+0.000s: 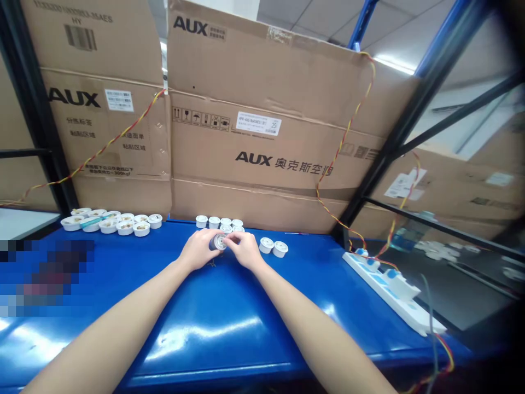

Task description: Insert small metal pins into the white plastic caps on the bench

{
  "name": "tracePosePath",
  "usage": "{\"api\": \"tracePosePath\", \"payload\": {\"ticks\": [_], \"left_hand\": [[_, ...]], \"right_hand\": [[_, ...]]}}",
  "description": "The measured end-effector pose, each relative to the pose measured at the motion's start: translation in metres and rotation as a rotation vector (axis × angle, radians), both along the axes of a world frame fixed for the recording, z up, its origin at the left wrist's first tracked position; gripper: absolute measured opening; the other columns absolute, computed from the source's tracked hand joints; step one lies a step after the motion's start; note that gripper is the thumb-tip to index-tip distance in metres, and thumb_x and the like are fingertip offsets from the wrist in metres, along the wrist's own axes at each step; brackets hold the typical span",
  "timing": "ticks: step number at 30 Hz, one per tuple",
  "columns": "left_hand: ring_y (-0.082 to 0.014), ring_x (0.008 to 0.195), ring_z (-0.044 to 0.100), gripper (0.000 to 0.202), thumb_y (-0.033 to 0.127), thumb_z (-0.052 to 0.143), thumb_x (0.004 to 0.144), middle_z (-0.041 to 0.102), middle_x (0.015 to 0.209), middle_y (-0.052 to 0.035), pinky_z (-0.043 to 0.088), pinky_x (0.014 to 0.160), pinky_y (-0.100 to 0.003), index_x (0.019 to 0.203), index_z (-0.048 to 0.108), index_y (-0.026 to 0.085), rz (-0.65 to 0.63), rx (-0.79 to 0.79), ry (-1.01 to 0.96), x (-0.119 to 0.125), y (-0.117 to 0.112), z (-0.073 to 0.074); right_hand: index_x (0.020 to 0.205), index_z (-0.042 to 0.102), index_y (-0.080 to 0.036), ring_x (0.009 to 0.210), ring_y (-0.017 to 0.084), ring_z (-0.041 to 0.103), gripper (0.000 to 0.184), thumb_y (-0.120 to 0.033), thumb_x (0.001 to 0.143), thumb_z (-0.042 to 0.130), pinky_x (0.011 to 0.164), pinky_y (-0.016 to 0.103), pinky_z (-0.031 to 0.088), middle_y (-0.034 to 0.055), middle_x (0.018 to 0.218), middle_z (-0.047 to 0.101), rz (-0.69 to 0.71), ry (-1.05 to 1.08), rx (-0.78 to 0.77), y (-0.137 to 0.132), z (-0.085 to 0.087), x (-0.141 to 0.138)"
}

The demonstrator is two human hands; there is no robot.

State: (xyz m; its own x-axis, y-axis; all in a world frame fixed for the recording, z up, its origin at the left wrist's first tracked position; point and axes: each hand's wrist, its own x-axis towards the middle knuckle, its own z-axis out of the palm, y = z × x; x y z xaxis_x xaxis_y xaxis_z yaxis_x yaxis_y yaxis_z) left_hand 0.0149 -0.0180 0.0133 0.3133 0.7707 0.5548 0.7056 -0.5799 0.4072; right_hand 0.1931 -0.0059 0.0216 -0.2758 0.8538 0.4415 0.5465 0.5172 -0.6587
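Over the middle of the blue table [262,312], my left hand [199,249] is closed around a small round part [220,242]. Its pale disc face is turned up toward me and its side looks dark. My right hand [246,247] pinches at the right edge of this part; anything between those fingertips is too small to make out. Just beneath the hands lie some tiny brass-coloured pieces [211,264]. Behind my hands stand several small white round pieces [214,222], partly hidden by the fingers. Two similar white pieces [273,247] sit to the right of my right hand.
Several white cups [109,225] with small brownish contents stand at the back left, a teal strip-like thing [92,221] across them. A white power strip [389,290] lies on the right, cables running up. Cardboard [279,131] walls the back; a black frame post [369,186] rises right.
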Motion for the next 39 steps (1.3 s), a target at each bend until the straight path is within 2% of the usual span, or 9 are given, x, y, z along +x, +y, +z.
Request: {"api": "tracePosePath", "payload": {"ticks": [10,16,20,25,28,32,35,37,39], "left_hand": [[-0.0242,0.107,0.059,0.039,0.033,0.067,0.076,0.066,0.115,-0.0038,0.046,0.094,-0.036,0.113,0.06,0.024,-0.037,0.07,-0.045,0.001,-0.001,0.0],[-0.0221,0.107,0.06,0.036,0.035,0.066,0.078,0.065,0.116,-0.0042,0.046,0.094,-0.033,0.112,0.06,0.024,-0.127,0.085,-0.064,-0.001,-0.005,0.003],[-0.0216,0.107,0.06,0.037,0.036,0.066,0.077,0.065,0.116,-0.0044,0.046,0.094,-0.033,0.111,0.059,0.023,-0.118,0.087,-0.107,-0.001,-0.004,0.003],[-0.0222,0.106,0.061,0.039,0.035,0.067,0.076,0.066,0.116,-0.0045,0.048,0.093,-0.033,0.112,0.059,0.022,-0.104,0.079,-0.154,0.0,-0.002,0.001],[-0.0223,0.105,0.061,0.038,0.033,0.066,0.076,0.066,0.115,-0.0042,0.048,0.092,-0.033,0.112,0.059,0.022,-0.104,0.071,-0.154,0.001,-0.003,0.002],[-0.0231,0.108,0.061,0.046,0.027,0.064,0.075,0.064,0.119,-0.0043,0.048,0.093,-0.033,0.12,0.055,0.023,-0.139,0.005,-0.128,0.001,-0.003,0.003],[-0.0238,0.108,0.061,0.045,0.029,0.058,0.08,0.064,0.119,-0.0062,0.048,0.093,-0.035,0.125,0.052,0.022,-0.139,-0.081,-0.069,-0.002,0.001,-0.002],[-0.0225,0.105,0.062,0.031,0.028,0.046,0.088,0.067,0.115,-0.0054,0.048,0.092,-0.036,0.116,0.06,0.022,-0.123,-0.138,-0.008,-0.006,0.006,-0.007],[-0.0208,0.102,0.063,0.033,0.026,0.036,0.092,0.069,0.11,-0.0033,0.048,0.092,-0.034,0.104,0.066,0.022,-0.123,-0.192,0.05,-0.01,0.01,-0.011]], "right_hand": [[0.074,0.06,-0.017,0.067,0.015,0.056,0.026,-0.043,0.076,0.063,0.065,0.026,0.044,0.0009,0.071,0.063,0.036,0.158,-0.085,0.004,-0.002,0.001],[0.086,0.046,-0.021,0.058,0.011,0.052,0.035,-0.044,0.07,0.068,0.047,0.021,0.038,-0.003,0.073,0.056,0.151,0.387,-0.398,0.005,-0.005,-0.001],[0.085,0.049,-0.02,0.058,0.01,0.051,0.033,-0.047,0.074,0.065,0.047,0.021,0.037,-0.0025,0.073,0.055,0.192,0.395,-0.336,0.006,-0.007,-0.002],[0.088,0.055,-0.02,0.057,0.012,0.051,0.033,-0.052,0.087,0.046,0.049,0.023,0.039,-0.002,0.066,0.054,0.171,0.361,-0.268,0.006,-0.004,-0.001],[0.096,0.058,-0.021,0.07,0.014,0.057,0.03,-0.048,0.082,0.056,0.064,0.026,0.046,0.0008,0.086,0.062,0.165,0.22,-0.062,-0.002,0.001,-0.002],[0.107,0.06,-0.022,0.088,0.018,0.06,0.04,-0.04,0.072,0.069,0.079,0.029,0.044,0.003,0.101,0.065,0.078,-0.1,0.157,-0.01,0.009,0.0],[0.114,0.061,-0.022,0.098,0.022,0.059,0.042,-0.043,0.078,0.063,0.086,0.03,0.042,0.0069,0.108,0.065,-0.096,-0.339,0.165,-0.004,0.014,0.013],[0.116,0.062,-0.02,0.103,0.025,0.058,0.047,-0.048,0.078,0.062,0.089,0.032,0.04,0.0106,0.108,0.065,-0.258,-0.497,0.132,0.004,0.015,0.026],[0.114,0.064,-0.019,0.105,0.027,0.056,0.048,-0.05,0.077,0.061,0.09,0.034,0.038,0.0119,0.104,0.067,-0.355,-0.625,0.094,0.012,0.016,0.04]]}}
